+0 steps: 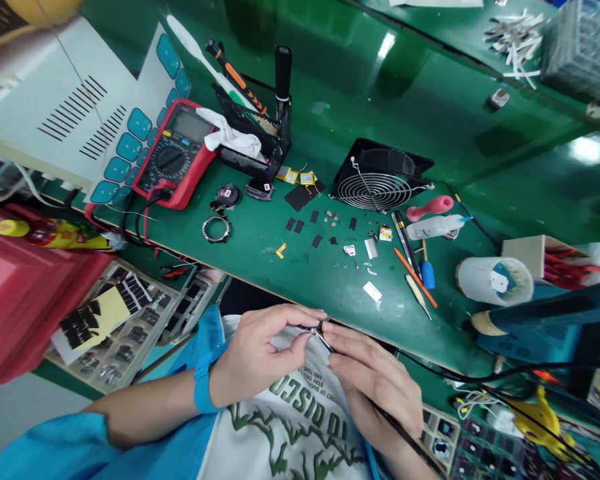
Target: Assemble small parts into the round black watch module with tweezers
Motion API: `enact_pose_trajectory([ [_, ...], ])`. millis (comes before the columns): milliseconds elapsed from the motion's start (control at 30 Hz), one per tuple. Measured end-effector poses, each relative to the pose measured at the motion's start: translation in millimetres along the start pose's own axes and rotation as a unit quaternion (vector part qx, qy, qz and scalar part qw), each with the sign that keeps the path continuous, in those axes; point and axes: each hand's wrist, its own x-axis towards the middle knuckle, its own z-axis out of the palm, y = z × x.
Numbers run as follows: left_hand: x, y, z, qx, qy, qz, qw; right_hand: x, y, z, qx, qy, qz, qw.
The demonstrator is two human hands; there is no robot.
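Note:
My left hand [265,350] is closed in front of my chest, its thumb and index finger pinching a tiny metallic part [313,330] that is mostly hidden. My right hand [375,377] wraps around slim dark tweezers [400,430]. Their silver tip meets the tiny part between the fingertips. Both hands are close together at the bench's front edge. Beyond them on the green bench [250,273] lie a white rectangular piece [373,291], a yellow flex strip [281,251], small black pads [317,241] and a round metal watch frame [216,229].
A red multimeter [175,157] and a black mesh tool holder [250,157] stand at the back left. A fan with a wire guard [375,191] sits mid-bench. To its right are pens, a dropper bottle [433,227] and a white tub [495,280]. Parts trays [125,327] flank me.

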Motion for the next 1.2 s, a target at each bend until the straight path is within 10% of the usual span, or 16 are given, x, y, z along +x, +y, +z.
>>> enact_pose_trajectory([
  [367, 22.7, -50.9, 10.1, 0.047, -0.001, 0.035, 0.998, 7.3, 51.4, 32.4, 0.133, 0.094, 0.130, 0.978],
  [1200, 19.2, -49.4, 5.2, 0.073, -0.005, -0.013, 0.997, 4.7, 46.2, 41.5, 0.072, 0.060, 0.080, 0.992],
])
